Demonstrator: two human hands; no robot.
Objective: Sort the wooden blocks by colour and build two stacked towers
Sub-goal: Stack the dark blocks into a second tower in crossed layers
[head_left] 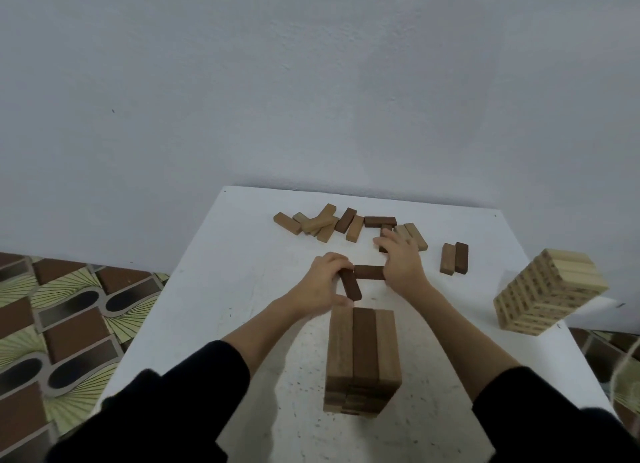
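Black sleeves (pixel 194 393) frame the bottom of the head view as a person reaches both arms over a white surface (pixel 242 254). Nearest the camera stands the brown tower (pixel 362 358), its top layer three blocks laid side by side (a darker one in the middle, lighter ones flanking it).

Just beyond the tower, the left hand (pixel 323 282) curls its grip around a dark block (pixel 351 284), pinching it between fingers and thumb, the block angling toward the camera. Its far end meets a second dark block (pixel 369 272), which lies crosswise between the two hands. The right hand (pixel 401 261) has its palm side against that block's right end, while its fingers stretch forward over a third dark block (pixel 384 235) in the loose pile; whether that grip closes on anything cannot be told.

Loose blocks (pixel 318 220) lie scattered along the far edge of the surface, a mix of tan and dark brown. A pair (pixel 454 258), one mid-brown and one dark, lies side by side to the right of the hands. At the right edge of the surface stands the pale tower (pixel 550 291), many layers high. Patterned floor (pixel 52 306) shows to the left, and a plain wall (pixel 311 81) rises behind.
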